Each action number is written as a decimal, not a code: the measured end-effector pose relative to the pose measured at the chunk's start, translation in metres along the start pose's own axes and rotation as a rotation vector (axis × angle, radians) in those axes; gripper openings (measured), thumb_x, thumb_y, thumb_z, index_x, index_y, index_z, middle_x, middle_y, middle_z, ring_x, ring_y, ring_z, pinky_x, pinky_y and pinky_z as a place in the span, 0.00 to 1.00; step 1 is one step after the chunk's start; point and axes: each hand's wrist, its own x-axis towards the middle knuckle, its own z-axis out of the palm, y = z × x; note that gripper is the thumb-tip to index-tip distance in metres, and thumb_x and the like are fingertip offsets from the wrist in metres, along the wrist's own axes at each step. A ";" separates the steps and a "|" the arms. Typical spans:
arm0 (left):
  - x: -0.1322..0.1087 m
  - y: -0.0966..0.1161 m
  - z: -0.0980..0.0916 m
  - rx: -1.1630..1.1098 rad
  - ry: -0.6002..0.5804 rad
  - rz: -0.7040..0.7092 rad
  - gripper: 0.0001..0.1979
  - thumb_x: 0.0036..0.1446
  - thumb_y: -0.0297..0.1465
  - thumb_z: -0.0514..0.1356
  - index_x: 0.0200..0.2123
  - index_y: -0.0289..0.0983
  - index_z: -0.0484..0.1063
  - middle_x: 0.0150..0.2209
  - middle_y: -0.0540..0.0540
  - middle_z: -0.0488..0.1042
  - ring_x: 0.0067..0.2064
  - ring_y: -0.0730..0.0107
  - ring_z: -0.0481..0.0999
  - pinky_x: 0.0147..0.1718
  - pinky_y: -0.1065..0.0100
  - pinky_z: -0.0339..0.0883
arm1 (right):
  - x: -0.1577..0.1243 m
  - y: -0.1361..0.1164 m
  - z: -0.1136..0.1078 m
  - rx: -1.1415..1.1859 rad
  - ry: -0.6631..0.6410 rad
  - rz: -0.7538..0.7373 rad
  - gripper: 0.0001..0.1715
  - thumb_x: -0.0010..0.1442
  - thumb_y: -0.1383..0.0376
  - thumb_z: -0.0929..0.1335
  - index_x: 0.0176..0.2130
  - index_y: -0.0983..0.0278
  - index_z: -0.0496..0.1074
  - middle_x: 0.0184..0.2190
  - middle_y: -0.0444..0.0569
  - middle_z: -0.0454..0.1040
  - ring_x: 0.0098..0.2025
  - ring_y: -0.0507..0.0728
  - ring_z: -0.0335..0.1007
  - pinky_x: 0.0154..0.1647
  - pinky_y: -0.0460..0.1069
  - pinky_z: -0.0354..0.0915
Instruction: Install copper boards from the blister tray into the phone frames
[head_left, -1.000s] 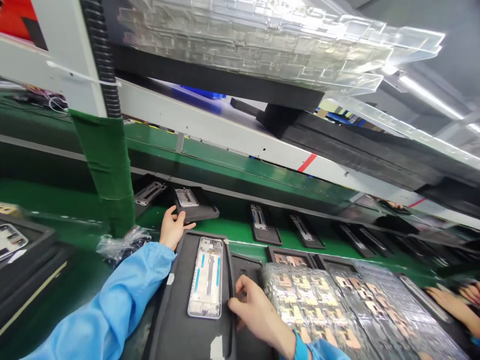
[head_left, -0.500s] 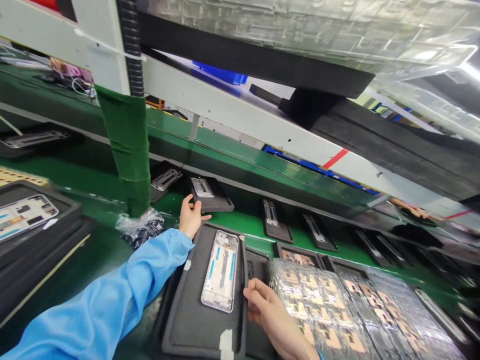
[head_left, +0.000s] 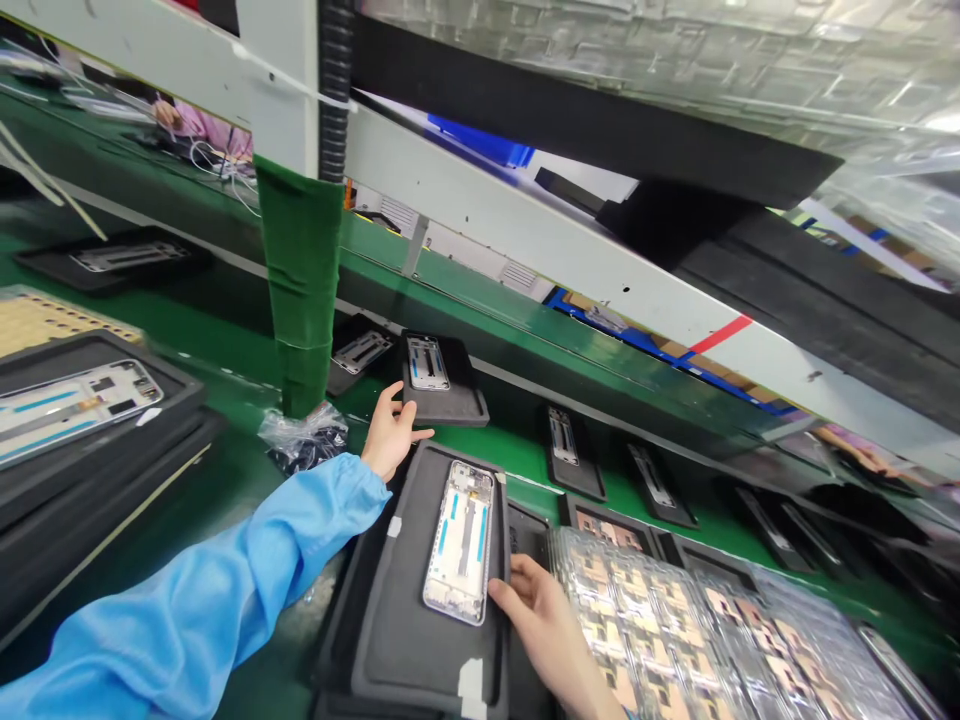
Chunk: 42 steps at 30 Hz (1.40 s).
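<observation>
A black foam tray (head_left: 409, 640) lies in front of me, tilted a little, carrying a silver phone frame (head_left: 459, 545) with blue strips. My right hand (head_left: 544, 625) is closed on this tray's right rim, thumb on top beside the phone frame. Farther back, another black foam tray (head_left: 457, 408) bears a second phone frame (head_left: 428, 363). My left hand (head_left: 390, 437), in a blue sleeve, reaches to that tray's near left corner, thumb and forefinger closed at it and the little finger sticking out. The fingertips there are partly hidden.
Stacked clear plastic trays (head_left: 637, 600) with copper-coloured parts stand at right. A green-wrapped post (head_left: 300, 290) rises left of centre, a plastic bag (head_left: 304, 435) at its foot. More foam trays (head_left: 172, 385) are stacked at left. A sloping white beam (head_left: 540, 245) crosses overhead.
My view has swung slightly left, so most things sit farther right in the picture. Both hands keep their places at the two trays.
</observation>
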 end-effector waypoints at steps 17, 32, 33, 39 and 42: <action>-0.010 0.014 -0.011 -0.089 0.092 0.048 0.20 0.71 0.33 0.64 0.63 0.38 0.69 0.55 0.40 0.75 0.47 0.60 0.81 0.42 0.58 0.81 | -0.007 -0.010 0.015 -0.165 0.014 0.060 0.28 0.54 0.43 0.75 0.43 0.59 0.70 0.33 0.46 0.77 0.40 0.63 0.75 0.47 0.54 0.69; -0.024 0.021 -0.026 -0.197 -0.080 -0.126 0.20 0.72 0.35 0.64 0.62 0.37 0.70 0.54 0.40 0.76 0.46 0.60 0.82 0.43 0.57 0.81 | -0.007 -0.001 0.005 0.005 0.051 0.062 0.45 0.45 0.40 0.81 0.55 0.58 0.77 0.53 0.56 0.81 0.48 0.65 0.80 0.52 0.56 0.73; -0.026 0.023 -0.026 -0.203 -0.094 -0.126 0.20 0.72 0.35 0.64 0.63 0.37 0.69 0.54 0.40 0.76 0.46 0.60 0.82 0.43 0.57 0.81 | -0.007 0.001 0.006 0.028 0.048 0.062 0.45 0.46 0.40 0.81 0.56 0.58 0.77 0.54 0.56 0.81 0.49 0.65 0.80 0.53 0.56 0.73; -0.025 0.021 -0.023 -0.224 -0.088 -0.144 0.19 0.72 0.35 0.64 0.62 0.37 0.70 0.54 0.41 0.77 0.46 0.60 0.82 0.43 0.57 0.81 | -0.011 0.007 0.010 0.076 0.123 0.075 0.50 0.43 0.34 0.80 0.58 0.57 0.78 0.54 0.56 0.81 0.51 0.68 0.79 0.47 0.55 0.73; -0.022 0.018 -0.023 -0.220 -0.058 -0.179 0.18 0.72 0.35 0.64 0.61 0.36 0.71 0.53 0.41 0.77 0.45 0.61 0.82 0.42 0.58 0.81 | -0.015 0.002 0.006 0.094 0.094 0.068 0.49 0.46 0.36 0.80 0.58 0.58 0.78 0.54 0.57 0.81 0.54 0.68 0.78 0.49 0.55 0.72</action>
